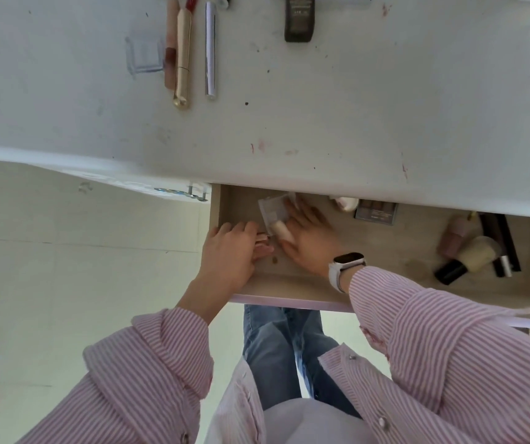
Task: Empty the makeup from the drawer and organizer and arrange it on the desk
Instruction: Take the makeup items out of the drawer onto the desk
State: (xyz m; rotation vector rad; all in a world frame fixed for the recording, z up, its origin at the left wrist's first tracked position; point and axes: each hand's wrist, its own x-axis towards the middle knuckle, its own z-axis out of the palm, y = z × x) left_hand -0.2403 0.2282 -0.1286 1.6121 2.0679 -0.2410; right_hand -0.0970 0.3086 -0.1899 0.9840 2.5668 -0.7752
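Observation:
The drawer (289,283) stands pulled out under the white desk (321,116), and both my hands are inside its left part. My right hand (308,238), with a white watch on the wrist, grips a clear square case (271,208) and a beige tube (283,232). My left hand (230,251) lies just left of it, fingers curled around a thin pink tube (262,242). Further right in the drawer lie a small palette (375,212), a round pale compact (346,203), a pink bottle (453,235), a thick brush (468,257) and black pencils (502,248).
On the desk lie a gold tube (183,59), a pink tube (170,43), a silver tube (210,49), a dark tube (299,19) and a clear acrylic holder (145,56). A neighbouring drawer's metal handle (182,193) shows at the left. Pale floor lies below.

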